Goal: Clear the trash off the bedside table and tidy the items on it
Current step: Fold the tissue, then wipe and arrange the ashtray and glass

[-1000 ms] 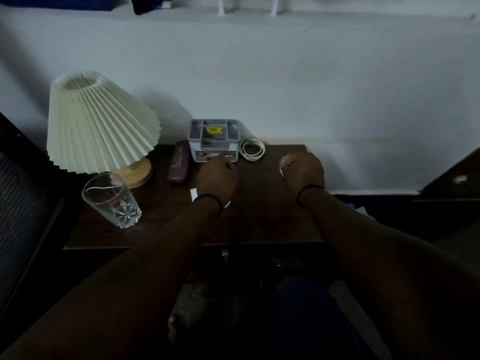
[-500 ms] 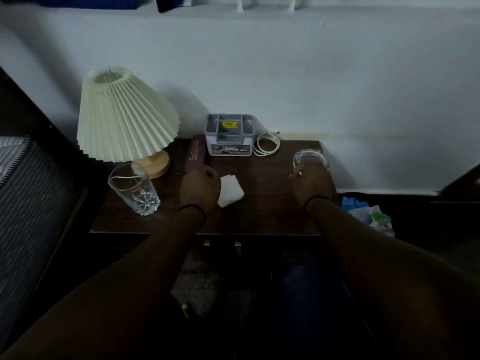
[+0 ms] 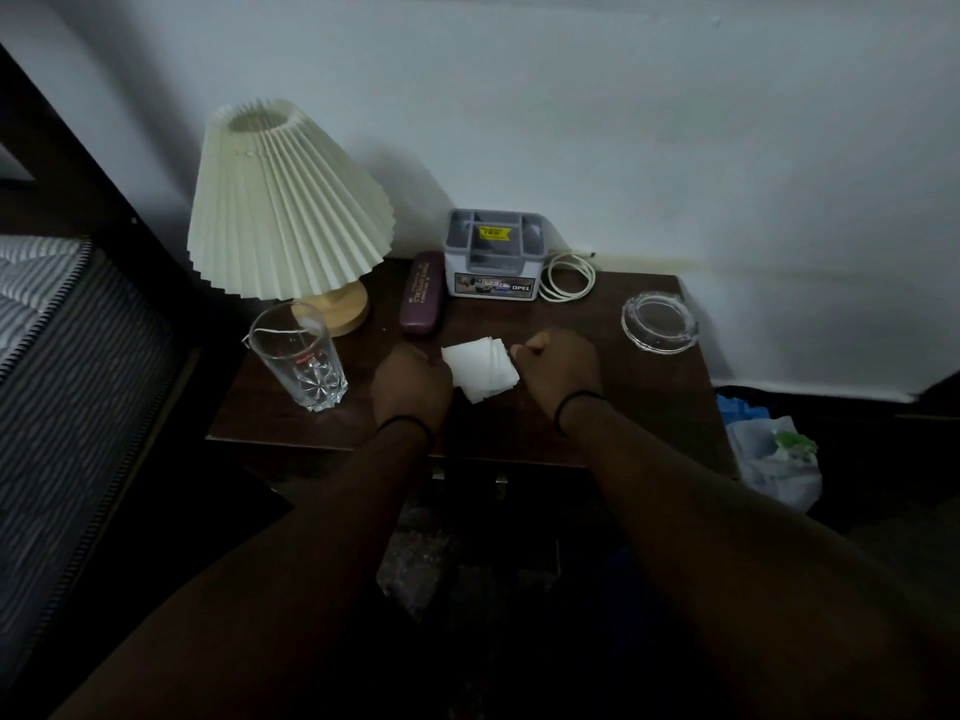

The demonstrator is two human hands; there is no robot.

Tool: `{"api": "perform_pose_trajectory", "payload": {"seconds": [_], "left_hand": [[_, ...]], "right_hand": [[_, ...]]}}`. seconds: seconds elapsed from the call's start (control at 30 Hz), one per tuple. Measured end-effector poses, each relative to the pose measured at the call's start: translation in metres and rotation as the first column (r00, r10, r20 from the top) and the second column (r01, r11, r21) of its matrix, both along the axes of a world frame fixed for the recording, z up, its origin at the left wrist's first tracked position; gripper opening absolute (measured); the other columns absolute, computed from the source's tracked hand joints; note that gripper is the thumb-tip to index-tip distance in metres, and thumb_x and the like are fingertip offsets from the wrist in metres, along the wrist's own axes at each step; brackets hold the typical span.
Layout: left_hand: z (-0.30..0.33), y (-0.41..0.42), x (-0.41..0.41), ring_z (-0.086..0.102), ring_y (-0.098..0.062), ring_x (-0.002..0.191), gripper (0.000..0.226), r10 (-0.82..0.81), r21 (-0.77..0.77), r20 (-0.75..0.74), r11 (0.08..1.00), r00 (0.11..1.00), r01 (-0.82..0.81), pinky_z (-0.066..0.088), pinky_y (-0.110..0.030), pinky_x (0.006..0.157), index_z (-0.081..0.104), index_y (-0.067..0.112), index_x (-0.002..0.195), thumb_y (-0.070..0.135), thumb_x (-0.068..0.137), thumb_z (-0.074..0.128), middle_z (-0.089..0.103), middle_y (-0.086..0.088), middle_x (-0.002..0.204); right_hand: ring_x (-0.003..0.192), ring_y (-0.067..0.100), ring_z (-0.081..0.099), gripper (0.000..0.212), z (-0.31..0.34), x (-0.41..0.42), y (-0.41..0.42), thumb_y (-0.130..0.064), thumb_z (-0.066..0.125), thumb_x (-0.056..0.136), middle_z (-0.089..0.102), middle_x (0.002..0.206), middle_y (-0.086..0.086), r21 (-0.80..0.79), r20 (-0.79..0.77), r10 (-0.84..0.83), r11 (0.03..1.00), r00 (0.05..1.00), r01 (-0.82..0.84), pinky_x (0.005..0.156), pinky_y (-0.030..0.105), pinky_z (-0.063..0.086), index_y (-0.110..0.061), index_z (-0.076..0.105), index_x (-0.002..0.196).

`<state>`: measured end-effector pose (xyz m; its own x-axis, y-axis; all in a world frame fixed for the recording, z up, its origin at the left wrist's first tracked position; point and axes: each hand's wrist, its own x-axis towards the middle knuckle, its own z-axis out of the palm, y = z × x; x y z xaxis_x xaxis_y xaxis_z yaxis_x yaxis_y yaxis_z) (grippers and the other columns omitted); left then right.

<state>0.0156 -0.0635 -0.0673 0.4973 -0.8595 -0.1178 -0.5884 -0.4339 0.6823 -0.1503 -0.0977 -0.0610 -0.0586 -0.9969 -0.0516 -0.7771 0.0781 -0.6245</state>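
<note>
A white folded tissue (image 3: pixel 480 370) lies in the middle of the dark wooden bedside table (image 3: pixel 639 407). My left hand (image 3: pixel 410 381) is closed at its left edge and my right hand (image 3: pixel 558 363) is closed at its right edge, both touching it. A glass ashtray (image 3: pixel 660 322) sits at the table's right, apart from my right hand. At the back stand a grey organizer box (image 3: pixel 493 257), a coiled white cable (image 3: pixel 566 278) and a maroon case (image 3: pixel 422 292). A drinking glass (image 3: pixel 298 356) stands front left, before the pleated lamp (image 3: pixel 283 200).
A bed with a striped mattress (image 3: pixel 57 345) borders the table on the left. On the floor to the right lies a plastic bag with trash (image 3: pixel 774 454). The white wall (image 3: pixel 623 122) is directly behind the table.
My right hand let go of the glass ashtray at the right and moved left to the tissue. My left hand stays at the tissue's left edge. The view shifted nearer.
</note>
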Motion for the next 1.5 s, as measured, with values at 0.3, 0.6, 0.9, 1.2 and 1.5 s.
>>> {"api": "perform_pose_trajectory", "payload": {"seconds": [0.3,0.6,0.9,1.2,1.5], "left_hand": [[-0.013,-0.006,-0.004,0.064,-0.031,0.106,0.028,-0.081,0.002,-0.056,0.997,0.995,0.081,0.043,-0.027,0.080,0.074,0.010,0.105,0.028,0.087,0.062,0.071,-0.012,0.111],[-0.020,-0.016,-0.004,0.064,-0.029,0.107,0.024,-0.009,0.003,-0.221,1.000,0.975,0.010,0.047,-0.032,0.090,0.073,0.013,0.101,0.028,0.084,0.069,0.071,-0.010,0.111],[-0.018,-0.017,-0.006,0.067,-0.026,0.084,0.027,-0.070,-0.089,-0.450,0.995,0.890,0.033,0.056,-0.038,0.075,0.073,0.013,0.102,0.035,0.086,0.069,0.072,-0.008,0.097],[-0.006,-0.017,-0.006,0.066,-0.027,0.077,0.025,-0.057,-0.080,-0.784,0.997,0.619,-0.010,0.047,-0.031,0.057,0.071,0.011,0.102,0.030,0.086,0.071,0.073,-0.013,0.101],[-0.004,-0.018,-0.005,0.067,-0.039,0.097,0.024,-0.064,-0.069,-0.893,0.998,0.446,0.005,0.051,-0.058,0.089,0.069,0.004,0.106,0.014,0.084,0.072,0.071,-0.020,0.109]], "right_hand": [[0.104,0.023,0.064,0.046,-0.018,0.030,-0.008,-0.043,0.078,0.075,0.069,0.109,0.006,0.176,0.147,-0.063,0.984,0.987,0.037,0.078,0.024,0.042,-0.011,0.066,0.106],[0.089,0.018,0.065,0.033,-0.029,0.032,-0.014,-0.020,0.083,0.071,0.072,0.099,0.007,0.197,0.428,-0.257,0.962,0.867,0.189,0.085,0.032,0.053,-0.009,0.072,0.099],[0.081,0.024,0.062,0.021,-0.018,0.029,-0.008,-0.004,0.079,0.073,0.068,0.090,0.013,0.231,0.675,-0.314,0.949,0.667,0.213,0.074,0.039,0.053,-0.015,0.062,0.076],[0.070,0.011,0.057,0.032,0.003,0.018,0.001,0.000,0.070,0.082,0.063,0.091,0.005,0.264,0.771,-0.225,0.964,0.596,0.022,0.040,0.010,0.041,-0.006,0.060,0.112],[0.105,0.017,0.062,0.063,0.004,0.014,-0.003,-0.015,0.078,0.079,0.060,0.121,0.007,0.224,0.738,-0.181,0.975,0.650,0.017,0.067,0.023,0.049,-0.012,0.049,0.135]]}}
